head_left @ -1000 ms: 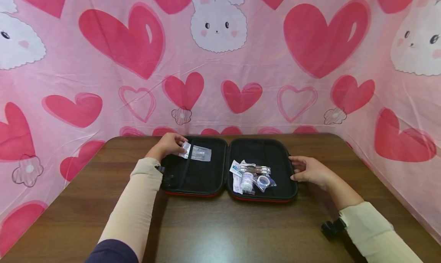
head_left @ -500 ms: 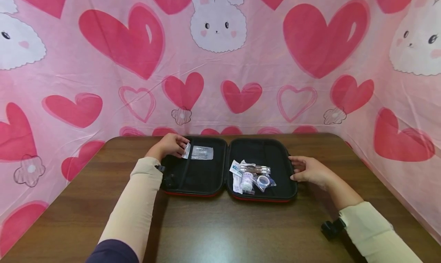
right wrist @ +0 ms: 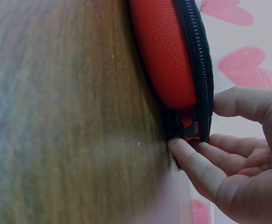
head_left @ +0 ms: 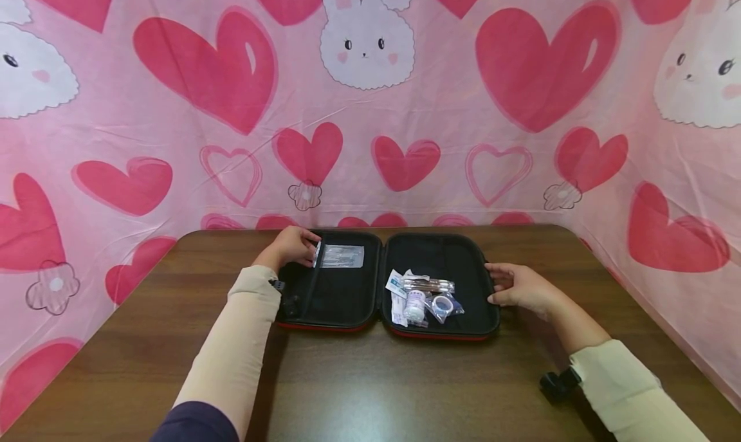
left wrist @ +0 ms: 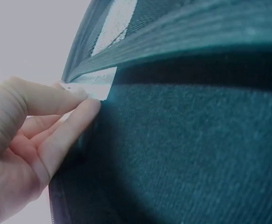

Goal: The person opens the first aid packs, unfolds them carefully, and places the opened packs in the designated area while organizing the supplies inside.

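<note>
A black-lined zip case (head_left: 347, 300) with a red shell lies unfolded on the table. My left hand (head_left: 294, 245) is at its left half, thumb and forefinger pinching the white end of a flat clear packet (head_left: 343, 257). Most of this packet lies beyond the dark elastic edge (left wrist: 182, 51) of a mesh pocket and shows through the mesh; what it contains is too blurred to tell. My right hand (head_left: 521, 289) grips the outer rim of the right half, thumb on one side and fingers on the other, beside the zipper (right wrist: 199, 51).
In the case's right half lie a small white bottle (head_left: 415, 305), a tape roll (head_left: 442, 306) in a clear bag, white paper sachets (head_left: 396, 281) and a brownish wrapped bundle (head_left: 429, 284). Behind the wooden table (head_left: 370, 384) hangs a pink heart-print cloth (head_left: 370, 114).
The packet has slid rightward, further past the pocket's elastic edge, and straightened. My left hand has followed it slightly to the right. My right hand stays on the rim.
</note>
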`<state>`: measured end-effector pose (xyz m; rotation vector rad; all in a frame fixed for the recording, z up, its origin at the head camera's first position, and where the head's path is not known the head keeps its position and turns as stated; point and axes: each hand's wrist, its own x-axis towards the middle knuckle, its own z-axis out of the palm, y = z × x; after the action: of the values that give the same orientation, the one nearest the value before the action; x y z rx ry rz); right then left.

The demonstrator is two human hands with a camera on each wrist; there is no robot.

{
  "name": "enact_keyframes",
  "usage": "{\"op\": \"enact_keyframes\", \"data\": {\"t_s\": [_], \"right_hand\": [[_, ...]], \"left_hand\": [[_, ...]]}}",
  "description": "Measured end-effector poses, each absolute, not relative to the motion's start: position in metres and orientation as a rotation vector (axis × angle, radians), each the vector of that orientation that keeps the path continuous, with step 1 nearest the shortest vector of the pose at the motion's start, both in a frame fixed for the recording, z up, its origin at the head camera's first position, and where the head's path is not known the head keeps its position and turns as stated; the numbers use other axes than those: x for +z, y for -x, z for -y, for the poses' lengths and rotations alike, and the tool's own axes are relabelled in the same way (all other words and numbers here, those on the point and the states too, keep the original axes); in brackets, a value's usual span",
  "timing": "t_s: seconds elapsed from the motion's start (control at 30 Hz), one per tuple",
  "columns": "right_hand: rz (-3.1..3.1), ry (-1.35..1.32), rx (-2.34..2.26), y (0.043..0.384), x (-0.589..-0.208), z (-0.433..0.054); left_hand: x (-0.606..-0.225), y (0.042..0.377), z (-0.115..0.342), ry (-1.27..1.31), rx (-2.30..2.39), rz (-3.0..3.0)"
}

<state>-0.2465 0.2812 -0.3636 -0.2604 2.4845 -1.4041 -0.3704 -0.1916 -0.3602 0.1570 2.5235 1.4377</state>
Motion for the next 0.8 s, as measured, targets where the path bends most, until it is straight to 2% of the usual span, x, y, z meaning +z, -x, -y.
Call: {"op": "enact_keyframes", "data": {"t_s": [0.8], "right_hand": [[-2.497,0.285,-1.392,0.2473,-0.3641,-0.2829]], "left_hand": [[-0.3665,0.3723,0.1826,-0.167,1.413,-2.561]]}}
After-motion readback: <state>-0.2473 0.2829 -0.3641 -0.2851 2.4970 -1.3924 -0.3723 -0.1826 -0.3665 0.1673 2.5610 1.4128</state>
